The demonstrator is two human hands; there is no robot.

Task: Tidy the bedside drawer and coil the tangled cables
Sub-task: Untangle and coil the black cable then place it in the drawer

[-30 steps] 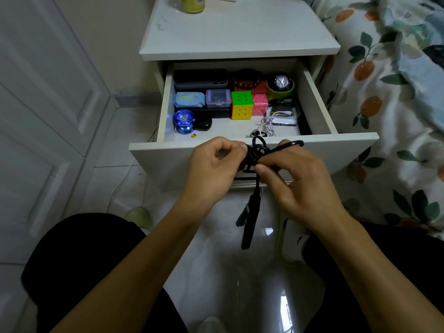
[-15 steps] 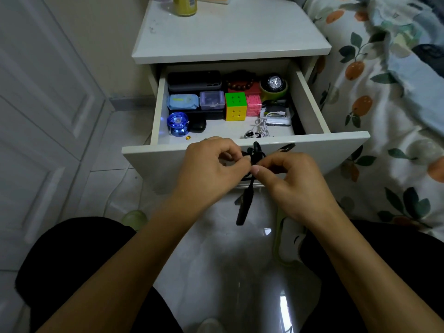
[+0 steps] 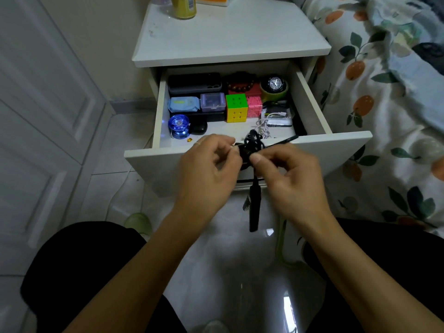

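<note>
A tangled black cable (image 3: 252, 144) is bunched between both hands, just in front of the open white drawer (image 3: 346, 143). My left hand (image 3: 209, 169) pinches the bundle from the left. My right hand (image 3: 292, 175) pinches it from the right with thumb and forefinger. A black strap end (image 3: 254, 207) hangs down from the bundle, and another black end sticks out to the right over the drawer front. Inside the drawer lie a white cable (image 3: 264, 127), a puzzle cube (image 3: 236, 107), a blue yo-yo (image 3: 179, 127) and small boxes.
The white bedside table top (image 3: 228, 37) carries a yellow can (image 3: 183, 7) at the back. A bed with a fruit-print cover (image 3: 389, 97) lies to the right. A white panelled door (image 3: 43, 104) stands to the left. Green slippers (image 3: 139, 222) sit on the tiled floor.
Both hands stay pinched on the black cable, working the knot. The hanging strap end has swung a little. The view has shifted slightly.
</note>
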